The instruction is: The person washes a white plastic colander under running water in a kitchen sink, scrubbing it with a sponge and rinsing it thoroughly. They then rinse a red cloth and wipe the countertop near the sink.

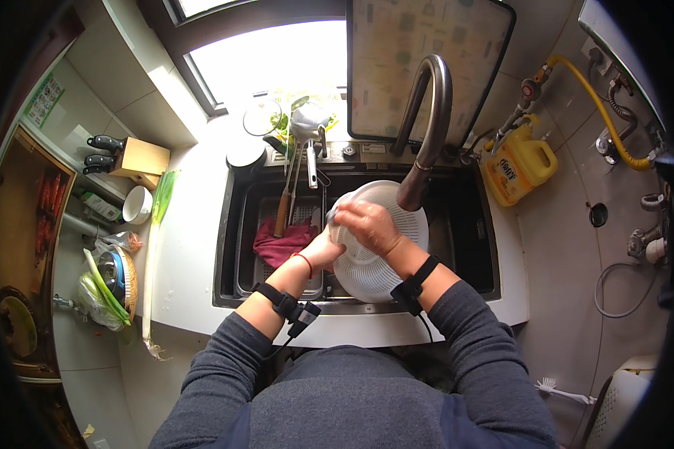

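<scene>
A white plastic colander (365, 280) with slotted walls is held tilted over the black double sink (466, 241). My left hand (324, 250) grips its left side, the thumb lying over the wall. My right hand (370, 224) is wet and bent over the upper left rim. Its fingertips press a small grey item (332, 215) there, possibly a scouring pad; most of it is hidden by the fingers. Just above and to the right of that hand hangs the spout of the dark metal faucet (414, 188). No water stream is visible.
In the left basin are a dark red cloth (281, 244) and wooden-handled utensils (282, 210). A leek (154, 247), a white bowl (137, 205) and a knife block (142, 157) stand left. A patterned board (427, 67) leans behind the faucet; a yellow jug (519, 165) stands right.
</scene>
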The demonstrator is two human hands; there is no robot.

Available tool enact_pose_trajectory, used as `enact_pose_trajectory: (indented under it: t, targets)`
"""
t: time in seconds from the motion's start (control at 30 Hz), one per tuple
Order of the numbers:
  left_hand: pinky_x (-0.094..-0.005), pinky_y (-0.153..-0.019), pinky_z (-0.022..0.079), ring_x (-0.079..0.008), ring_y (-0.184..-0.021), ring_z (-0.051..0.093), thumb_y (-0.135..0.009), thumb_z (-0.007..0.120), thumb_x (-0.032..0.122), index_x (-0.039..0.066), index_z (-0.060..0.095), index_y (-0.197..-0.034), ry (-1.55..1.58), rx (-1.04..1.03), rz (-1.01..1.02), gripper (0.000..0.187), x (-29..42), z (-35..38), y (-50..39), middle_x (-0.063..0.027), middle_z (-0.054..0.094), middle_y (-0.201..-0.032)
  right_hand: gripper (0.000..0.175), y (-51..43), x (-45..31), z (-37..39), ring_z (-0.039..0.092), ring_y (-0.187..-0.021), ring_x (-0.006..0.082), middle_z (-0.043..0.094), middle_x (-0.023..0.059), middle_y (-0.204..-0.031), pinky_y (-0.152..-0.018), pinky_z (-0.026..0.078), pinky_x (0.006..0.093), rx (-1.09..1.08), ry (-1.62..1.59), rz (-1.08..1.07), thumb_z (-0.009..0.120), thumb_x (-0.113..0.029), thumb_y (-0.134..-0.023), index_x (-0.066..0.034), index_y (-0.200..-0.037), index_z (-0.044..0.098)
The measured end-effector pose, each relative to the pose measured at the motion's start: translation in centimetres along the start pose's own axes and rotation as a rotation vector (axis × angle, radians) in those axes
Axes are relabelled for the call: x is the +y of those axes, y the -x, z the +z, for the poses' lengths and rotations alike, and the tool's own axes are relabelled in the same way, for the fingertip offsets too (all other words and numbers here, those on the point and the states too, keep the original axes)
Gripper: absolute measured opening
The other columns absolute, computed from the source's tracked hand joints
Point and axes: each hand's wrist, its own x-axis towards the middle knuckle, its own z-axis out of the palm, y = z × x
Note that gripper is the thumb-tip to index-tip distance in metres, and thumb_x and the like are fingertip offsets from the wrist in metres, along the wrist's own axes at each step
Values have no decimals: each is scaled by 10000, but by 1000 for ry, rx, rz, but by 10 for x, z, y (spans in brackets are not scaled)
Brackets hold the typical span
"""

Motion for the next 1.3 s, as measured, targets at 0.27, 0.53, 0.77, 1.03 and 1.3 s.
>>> enact_pose_trajectory:
  t: [0.27,0.53,0.77,1.03,1.3]
  targets:
    - [-452,-678,599,-300,-1058,627,-800,554,34,118,367,-1424,13,0,-59,657,6,-8,1,-160,556,-1238,166,-1,-21,5,658,-898,277,642,78,-1016,-786,548,366,-38,-114,86,608,-59,-762,-92,-923,625]
    - [-356,-623,551,-206,-867,649,-813,554,67,91,418,-1380,75,72,-5,583,5,4,8,-88,623,-1072,179,-10,10,-2,654,-886,289,638,83,-974,-766,547,362,32,-90,190,603,-33,-763,-105,-925,627]
    - [-351,-628,558,-231,-898,658,-809,566,44,78,471,-1356,-838,12,755,556,-17,-21,-14,-102,628,-1093,165,2,-22,10,651,-895,254,618,46,-994,-800,536,353,-120,-134,-30,629,-96,-742,-103,-906,616]
    - [-300,-548,522,-199,-781,644,-768,506,35,27,476,-1320,81,56,12,553,6,1,12,-98,636,-1036,209,-5,18,7,641,-887,357,620,129,-981,-760,531,395,172,-119,362,581,74,-770,-52,-935,607]
    - [-389,-671,560,-257,-1089,578,-785,620,113,145,286,-1465,175,-28,-48,758,2,-6,24,-110,508,-1309,260,-3,11,15,614,-975,365,594,139,-1064,-817,517,407,54,-87,321,545,57,-806,-67,-1034,558]
